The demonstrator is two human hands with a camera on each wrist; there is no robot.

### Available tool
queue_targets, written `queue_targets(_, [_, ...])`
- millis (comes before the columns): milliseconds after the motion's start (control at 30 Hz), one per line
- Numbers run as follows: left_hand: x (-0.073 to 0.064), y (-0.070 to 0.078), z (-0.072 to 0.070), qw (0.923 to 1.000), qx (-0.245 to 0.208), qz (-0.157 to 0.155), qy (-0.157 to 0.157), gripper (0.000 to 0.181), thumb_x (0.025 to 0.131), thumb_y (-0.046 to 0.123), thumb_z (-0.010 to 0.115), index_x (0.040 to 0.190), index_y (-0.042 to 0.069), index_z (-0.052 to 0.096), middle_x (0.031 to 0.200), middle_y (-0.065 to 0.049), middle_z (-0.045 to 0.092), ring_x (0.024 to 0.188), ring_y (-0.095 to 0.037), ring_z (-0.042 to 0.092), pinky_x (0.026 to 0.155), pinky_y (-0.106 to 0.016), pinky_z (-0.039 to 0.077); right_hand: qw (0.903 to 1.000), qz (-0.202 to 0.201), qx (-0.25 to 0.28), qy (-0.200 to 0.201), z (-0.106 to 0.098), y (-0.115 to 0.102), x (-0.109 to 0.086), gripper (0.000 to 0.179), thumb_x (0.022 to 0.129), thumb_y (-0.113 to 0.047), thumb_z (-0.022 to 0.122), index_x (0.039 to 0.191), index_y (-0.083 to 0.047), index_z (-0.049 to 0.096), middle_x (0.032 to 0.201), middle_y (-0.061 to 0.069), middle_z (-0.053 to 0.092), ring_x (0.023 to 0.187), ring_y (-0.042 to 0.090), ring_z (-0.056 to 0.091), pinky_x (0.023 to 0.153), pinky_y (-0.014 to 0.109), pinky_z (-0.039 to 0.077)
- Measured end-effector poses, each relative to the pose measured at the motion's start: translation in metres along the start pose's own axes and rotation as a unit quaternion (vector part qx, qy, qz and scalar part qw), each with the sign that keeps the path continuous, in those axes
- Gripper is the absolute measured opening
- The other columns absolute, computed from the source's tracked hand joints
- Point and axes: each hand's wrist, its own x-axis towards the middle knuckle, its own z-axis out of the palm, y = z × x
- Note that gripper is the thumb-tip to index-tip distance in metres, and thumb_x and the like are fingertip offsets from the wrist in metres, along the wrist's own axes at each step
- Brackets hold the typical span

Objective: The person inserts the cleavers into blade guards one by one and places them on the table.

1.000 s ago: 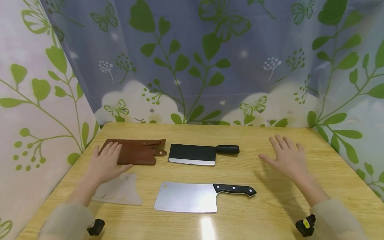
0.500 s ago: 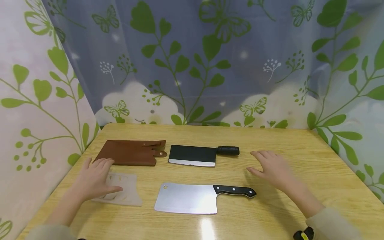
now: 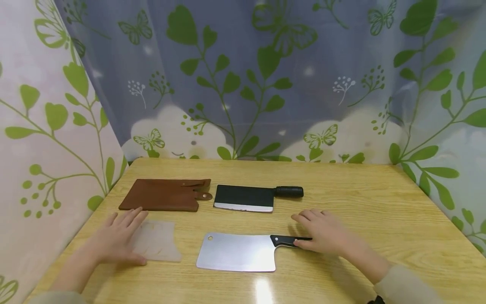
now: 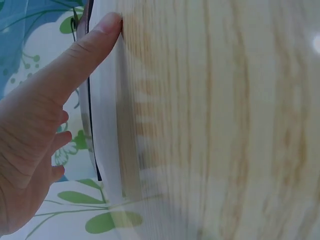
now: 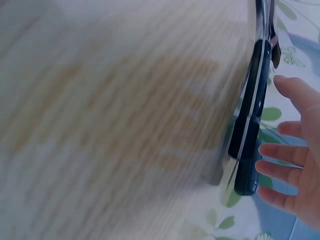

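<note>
While the right hand (image 3: 320,233) hovers spread and empty, the cleaver handle (image 3: 283,240) lies just beneath. Long axis crosswise, blade (image 3: 235,252) leftward.

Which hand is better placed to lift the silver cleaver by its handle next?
Probably the right hand: it is poised, open, over the black handle. The left hand is at the pale sheet, beyond the blade's other end.

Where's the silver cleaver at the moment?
In the head view, the silver cleaver lies near the middle of the table, on the near side of the black cleaver and to the right of the white sheet.
</note>
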Motion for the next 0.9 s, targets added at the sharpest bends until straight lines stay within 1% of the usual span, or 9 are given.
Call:
queue_targets(100, [0.002, 0.0, 0.001, 0.9999, -0.001, 0.012, -0.008, 0.117, 0.058, 0.085, 0.052, 0.138, 0.001, 0.033, 0.138, -0.022, 0.038, 0.123, -0.041, 0.038, 0.093, -0.065, 0.026, 0.9996, -0.016, 0.011, -0.02, 0.001, -0.004, 0.001, 0.063, 0.085, -0.051, 0.059, 0.131, -0.008, 0.051, 0.122, 0.009, 0.054, 0.112, 0.029, 0.05, 0.091, 0.051, 0.039])
queue_targets(200, [0.005, 0.0, 0.0, 0.9996, -0.006, 0.011, -0.024, 0.117, 0.057, 0.085, 0.052, 0.137, 0.002, 0.036, 0.138, -0.019, 0.041, 0.123, -0.041, 0.039, 0.092, -0.065, 0.027, 0.9989, -0.036, 0.009, -0.03, 0.003, -0.008, 0.002, 0.061, 0.084, -0.049, 0.06, 0.129, -0.009, 0.052, 0.12, 0.008, 0.054, 0.111, 0.028, 0.051, 0.089, 0.05, 0.04])
queue_targets(300, [0.008, 0.001, -0.002, 0.9987, -0.022, 0.005, -0.046, 0.116, 0.055, 0.085, 0.054, 0.136, 0.002, 0.041, 0.136, -0.015, 0.046, 0.122, -0.04, 0.04, 0.092, -0.065, 0.027, 0.9976, -0.063, 0.001, -0.027, 0.006, -0.011, 0.003, 0.054, 0.084, -0.045, 0.062, 0.125, -0.011, 0.055, 0.115, 0.005, 0.056, 0.106, 0.024, 0.053, 0.086, 0.046, 0.043])
queue_targets(400, [0.01, 0.001, -0.003, 0.9972, -0.037, 0.003, -0.065, 0.115, 0.055, 0.084, 0.056, 0.135, 0.003, 0.043, 0.132, -0.015, 0.049, 0.119, -0.041, 0.043, 0.092, -0.065, 0.027, 0.996, -0.088, -0.003, -0.016, 0.009, -0.014, 0.004, 0.046, 0.084, -0.039, 0.064, 0.12, -0.012, 0.057, 0.109, 0.002, 0.056, 0.099, 0.02, 0.055, 0.082, 0.043, 0.045])
queue_targets(467, [0.009, 0.002, -0.003, 0.9966, -0.041, 0.002, -0.072, 0.114, 0.056, 0.083, 0.056, 0.135, 0.003, 0.043, 0.13, -0.016, 0.051, 0.118, -0.039, 0.045, 0.092, -0.065, 0.027, 0.9951, -0.099, -0.001, -0.007, 0.01, -0.016, 0.005, 0.041, 0.084, -0.035, 0.066, 0.118, -0.012, 0.058, 0.104, 0.001, 0.056, 0.094, 0.018, 0.056, 0.079, 0.042, 0.046])
queue_targets(567, [0.008, 0.002, -0.003, 0.9969, -0.041, 0.003, -0.068, 0.112, 0.056, 0.083, 0.057, 0.135, 0.003, 0.044, 0.127, -0.016, 0.052, 0.115, -0.037, 0.048, 0.091, -0.065, 0.028, 0.9948, -0.102, 0.0, -0.001, 0.011, -0.018, 0.007, 0.035, 0.084, -0.031, 0.067, 0.114, -0.013, 0.06, 0.098, -0.001, 0.055, 0.087, 0.015, 0.055, 0.075, 0.039, 0.046])
queue_targets(700, [0.007, 0.002, -0.003, 0.9969, -0.047, 0.0, -0.063, 0.111, 0.057, 0.08, 0.06, 0.135, 0.002, 0.044, 0.125, -0.017, 0.052, 0.113, -0.036, 0.05, 0.089, -0.063, 0.032, 0.9953, -0.096, 0.009, -0.01, 0.01, -0.019, 0.01, 0.03, 0.085, -0.027, 0.067, 0.11, -0.012, 0.061, 0.093, -0.002, 0.054, 0.082, 0.012, 0.053, 0.071, 0.035, 0.046])
queue_targets(800, [0.006, 0.003, -0.003, 0.9965, -0.052, -0.011, -0.065, 0.11, 0.057, 0.079, 0.061, 0.134, 0.002, 0.045, 0.125, -0.018, 0.052, 0.113, -0.037, 0.05, 0.086, -0.062, 0.035, 0.995, -0.097, 0.02, -0.013, 0.011, -0.019, 0.011, 0.028, 0.084, -0.024, 0.068, 0.107, -0.01, 0.061, 0.09, -0.002, 0.054, 0.08, 0.011, 0.053, 0.07, 0.032, 0.047])
queue_targets(900, [0.004, 0.004, -0.001, 0.9969, -0.053, -0.019, -0.054, 0.106, 0.057, 0.079, 0.062, 0.13, 0.002, 0.05, 0.121, -0.017, 0.054, 0.108, -0.038, 0.052, 0.082, -0.059, 0.039, 0.9949, -0.094, 0.036, -0.006, 0.011, -0.018, 0.01, 0.025, 0.082, -0.02, 0.069, 0.103, -0.009, 0.061, 0.087, -0.002, 0.053, 0.076, 0.009, 0.052, 0.067, 0.03, 0.047])
